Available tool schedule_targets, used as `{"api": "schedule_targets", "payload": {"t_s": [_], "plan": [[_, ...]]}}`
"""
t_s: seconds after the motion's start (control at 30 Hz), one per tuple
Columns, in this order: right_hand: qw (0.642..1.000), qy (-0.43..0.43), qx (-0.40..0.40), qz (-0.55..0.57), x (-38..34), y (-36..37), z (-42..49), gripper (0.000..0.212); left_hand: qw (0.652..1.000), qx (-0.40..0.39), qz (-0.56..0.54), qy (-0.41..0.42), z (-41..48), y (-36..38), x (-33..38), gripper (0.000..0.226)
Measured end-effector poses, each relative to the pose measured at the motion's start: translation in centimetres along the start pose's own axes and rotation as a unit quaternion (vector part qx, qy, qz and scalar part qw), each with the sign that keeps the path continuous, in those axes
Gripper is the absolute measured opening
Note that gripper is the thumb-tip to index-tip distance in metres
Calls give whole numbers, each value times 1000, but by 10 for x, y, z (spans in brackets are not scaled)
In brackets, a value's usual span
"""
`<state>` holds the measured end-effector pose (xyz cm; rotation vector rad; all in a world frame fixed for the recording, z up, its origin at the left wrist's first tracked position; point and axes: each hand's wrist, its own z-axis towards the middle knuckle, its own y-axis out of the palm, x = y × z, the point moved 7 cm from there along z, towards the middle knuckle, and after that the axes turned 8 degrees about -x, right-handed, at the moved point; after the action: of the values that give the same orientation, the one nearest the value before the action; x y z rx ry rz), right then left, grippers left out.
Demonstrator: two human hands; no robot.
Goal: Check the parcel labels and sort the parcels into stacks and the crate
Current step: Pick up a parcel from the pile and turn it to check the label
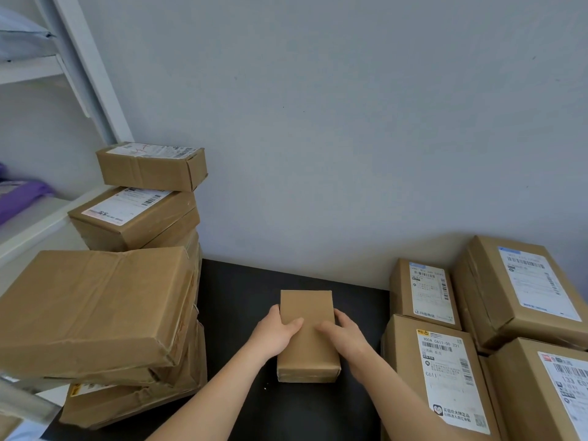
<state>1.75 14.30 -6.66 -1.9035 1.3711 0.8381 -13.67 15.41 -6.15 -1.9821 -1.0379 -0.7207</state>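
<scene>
At the far left, around 10 o'clock, a white shelf unit (pixel 38 218) carries a purple plastic mailer bag (pixel 22 195). Next, at 9 o'clock from the middle of the black tabletop (pixel 241 313), rises a leaning stack of brown cardboard parcels (pixel 95 310), two upper ones label-up, presumably already sorted. In the middle lies a small plain brown cardboard parcel (pixel 307 302), flat on the tabletop with a blank face up. The left hand (pixel 276 334) grips its left edge and the right hand (pixel 345 335) its right edge, thumbs on top. This grip probably serves to turn it over, since no label shows. At 3 o'clock sits a group of labelled brown cardboard parcels (pixel 445 377), labels upward for reading. No crate is in view.
</scene>
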Motion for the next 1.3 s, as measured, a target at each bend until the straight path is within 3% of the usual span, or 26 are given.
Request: {"api": "schedule_targets", "payload": {"t_s": [0.53,1.3], "plan": [[992,12,-6,-126,-9,5,18,75,1000,-3,-20,-20,15,-3,0,52],[990,19,-3,-141,-12,4,17,69,999,-17,-23,-25,7,-2,6,54]]}}
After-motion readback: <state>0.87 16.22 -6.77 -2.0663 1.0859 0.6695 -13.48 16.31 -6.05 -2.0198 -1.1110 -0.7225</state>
